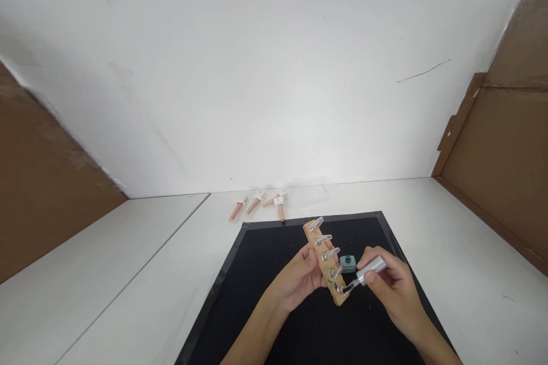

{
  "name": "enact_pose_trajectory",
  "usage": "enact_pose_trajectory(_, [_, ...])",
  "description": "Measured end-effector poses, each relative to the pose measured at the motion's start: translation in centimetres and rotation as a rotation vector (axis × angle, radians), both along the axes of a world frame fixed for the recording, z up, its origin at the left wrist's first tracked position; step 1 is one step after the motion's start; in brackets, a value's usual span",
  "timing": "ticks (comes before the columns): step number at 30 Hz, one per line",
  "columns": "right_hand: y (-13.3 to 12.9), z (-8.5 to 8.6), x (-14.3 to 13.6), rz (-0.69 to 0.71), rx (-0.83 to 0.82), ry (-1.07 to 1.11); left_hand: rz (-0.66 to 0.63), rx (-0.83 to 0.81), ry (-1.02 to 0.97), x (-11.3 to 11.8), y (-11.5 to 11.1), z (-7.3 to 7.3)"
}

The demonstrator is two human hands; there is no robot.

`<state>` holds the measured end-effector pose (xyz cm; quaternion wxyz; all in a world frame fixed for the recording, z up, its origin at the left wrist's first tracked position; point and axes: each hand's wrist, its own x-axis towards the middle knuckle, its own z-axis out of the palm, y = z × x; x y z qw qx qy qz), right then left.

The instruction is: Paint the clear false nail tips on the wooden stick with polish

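My left hand (301, 278) holds a tan wooden strip (327, 262) that slants over the black mat. Several clear nail tips (331, 253) stand in a row along it. In my right hand (391, 291) is a silver-capped nail polish brush (371, 270), pinched between thumb and fingers. The dark bristles of the brush are at the nail tip nearest the strip's lower end. Between the strip and my right hand, a teal polish bottle (347, 263) rests on the mat.
Several pink-handled bottles with pale square ends (256, 203) lie on the white table (171, 251) beyond the black mat (355, 331). A white wall is behind, with brown cardboard panels at left (47, 171) and right (500, 142).
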<state>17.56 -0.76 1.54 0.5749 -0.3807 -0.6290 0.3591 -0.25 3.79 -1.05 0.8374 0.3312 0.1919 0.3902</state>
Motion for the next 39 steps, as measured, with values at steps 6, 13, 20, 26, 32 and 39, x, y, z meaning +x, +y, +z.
enact_pose_trajectory(6, [0.00, 0.16, 0.01, -0.049, -0.001, 0.001, -0.004, 0.013, 0.002, -0.09, 0.00, -0.11])
enact_pose_trajectory(13, [0.07, 0.41, 0.09, -0.037, 0.039, 0.040, -0.010, 0.020, -0.005, -0.23, 0.04, -0.10])
enact_pose_trajectory(20, [-0.01, 0.42, 0.12, -0.071, 0.050, 0.056, 0.006, -0.014, -0.013, -0.10, -0.02, 0.11])
enact_pose_trajectory(26, [-0.05, 0.58, 0.15, -0.040, 0.051, 0.014, 0.001, -0.018, -0.011, -0.13, 0.03, 0.11])
enact_pose_trajectory(32, [-0.16, 0.30, 0.05, 0.026, 0.088, 0.016, -0.006, -0.017, -0.008, -0.07, 0.22, -0.17])
enact_pose_trajectory(39, [0.13, -0.11, 0.24, -0.105, 0.080, 0.028, -0.007, -0.011, -0.031, -0.32, 0.17, -0.46])
